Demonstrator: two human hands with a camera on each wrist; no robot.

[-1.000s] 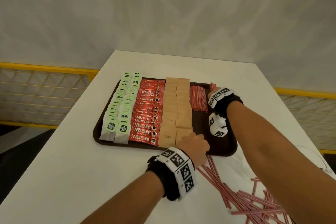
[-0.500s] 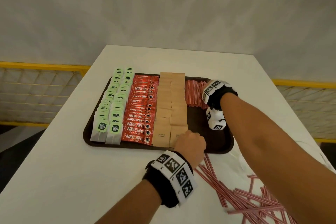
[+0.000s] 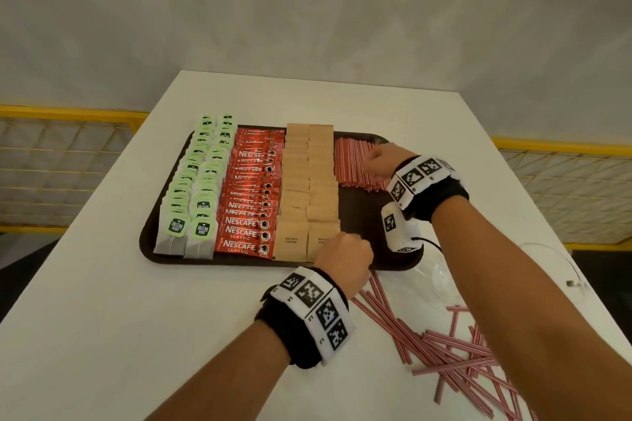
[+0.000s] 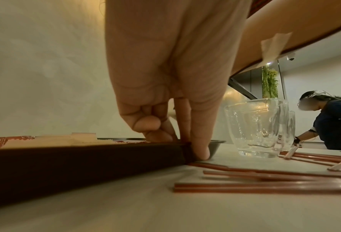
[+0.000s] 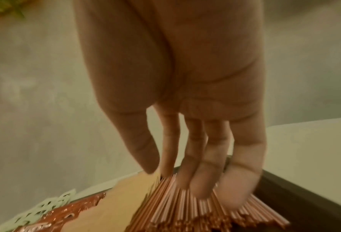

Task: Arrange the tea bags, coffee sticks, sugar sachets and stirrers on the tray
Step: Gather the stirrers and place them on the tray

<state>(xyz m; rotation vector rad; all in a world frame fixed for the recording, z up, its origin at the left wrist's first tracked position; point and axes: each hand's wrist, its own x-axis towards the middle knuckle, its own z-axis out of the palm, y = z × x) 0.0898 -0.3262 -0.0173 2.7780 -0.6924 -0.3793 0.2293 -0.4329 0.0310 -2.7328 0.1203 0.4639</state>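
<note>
A dark brown tray [image 3: 150,243] holds rows of green-tagged tea bags [image 3: 191,188], red coffee sticks [image 3: 249,202], brown sugar sachets [image 3: 307,181] and a stack of red-striped stirrers [image 3: 352,164] at its far right. My left hand [image 3: 345,256] pinches the tray's near rim [image 4: 86,157], thumb outside and fingers curled inside [image 4: 182,141]. My right hand [image 3: 379,161] lies with straight fingers on the stirrer stack [image 5: 185,211], its fingertips [image 5: 205,188] pressing on the stirrers beside the sugar sachets [image 5: 121,204].
Many loose stirrers [image 3: 444,352] lie scattered on the white table [image 3: 102,318] at my near right. Clear glasses [image 4: 259,128] stand right of the tray's near corner. Yellow railings [image 3: 68,113] flank the table. Another person [image 4: 334,125] bends over in the background.
My right hand has shifted left from the edge of the stirrer stack onto it. My left hand has kept its hold on the tray's rim.
</note>
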